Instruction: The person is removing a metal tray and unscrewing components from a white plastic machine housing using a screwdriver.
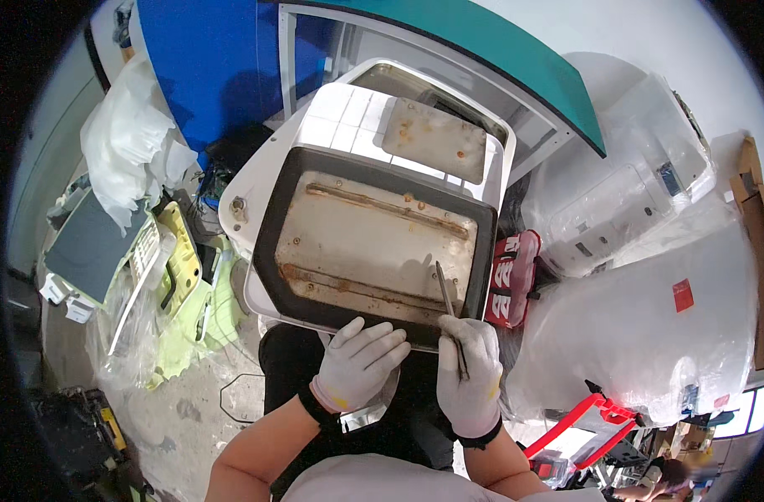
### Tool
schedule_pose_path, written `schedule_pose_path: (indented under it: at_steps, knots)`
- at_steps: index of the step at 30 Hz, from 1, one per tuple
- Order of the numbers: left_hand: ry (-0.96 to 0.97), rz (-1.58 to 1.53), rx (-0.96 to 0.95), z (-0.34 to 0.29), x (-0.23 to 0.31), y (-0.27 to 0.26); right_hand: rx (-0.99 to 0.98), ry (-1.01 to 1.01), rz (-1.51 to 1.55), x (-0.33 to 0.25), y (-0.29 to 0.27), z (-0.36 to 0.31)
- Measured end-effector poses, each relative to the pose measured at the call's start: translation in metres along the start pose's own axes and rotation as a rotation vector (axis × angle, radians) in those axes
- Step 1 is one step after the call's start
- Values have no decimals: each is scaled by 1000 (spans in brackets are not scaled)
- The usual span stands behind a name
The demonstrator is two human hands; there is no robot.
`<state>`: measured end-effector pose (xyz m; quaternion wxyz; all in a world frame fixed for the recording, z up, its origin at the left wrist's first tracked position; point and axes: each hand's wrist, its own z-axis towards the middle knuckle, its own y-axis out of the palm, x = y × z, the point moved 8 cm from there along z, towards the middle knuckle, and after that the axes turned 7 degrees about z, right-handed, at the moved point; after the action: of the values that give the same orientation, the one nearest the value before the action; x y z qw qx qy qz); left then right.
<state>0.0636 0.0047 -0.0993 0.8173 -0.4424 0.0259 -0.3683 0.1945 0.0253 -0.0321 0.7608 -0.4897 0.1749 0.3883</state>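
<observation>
In front of me lies a shallow, rust-stained metal panel (373, 243) with a thick dark border (269, 243) around it. My right hand (470, 372), in a white glove, is closed around a slim, pointed metal tool (445, 289), too thin here to name its kind. The tool's tip points away from me over the panel's right side; I cannot tell if it touches. At the panel's near edge rests my left hand (361, 366), also gloved, its fingers stretched out with nothing in them. Beyond the border, a stained metal plate (434, 140) lies on a white tiled-looking surface (342, 115).
A red and white case (513, 280) stands close on the right, beside large plastic-wrapped units (633, 335). Leftward are a dark flat panel (97, 243), yellow-green sheeting (185, 335) and white foam wrap (131, 138). A teal-topped table (516, 50) borders the far side.
</observation>
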Motion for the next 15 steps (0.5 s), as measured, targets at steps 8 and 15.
schedule_pose_path:
  at_steps: [8, 15]
  knots:
    - [37, 65, 13, -4, 0, 6, -10, 66, 52, 7, 2, 0]
    - [49, 106, 61, -5, 1, 11, 4, -60, 114, 5, -18, -14]
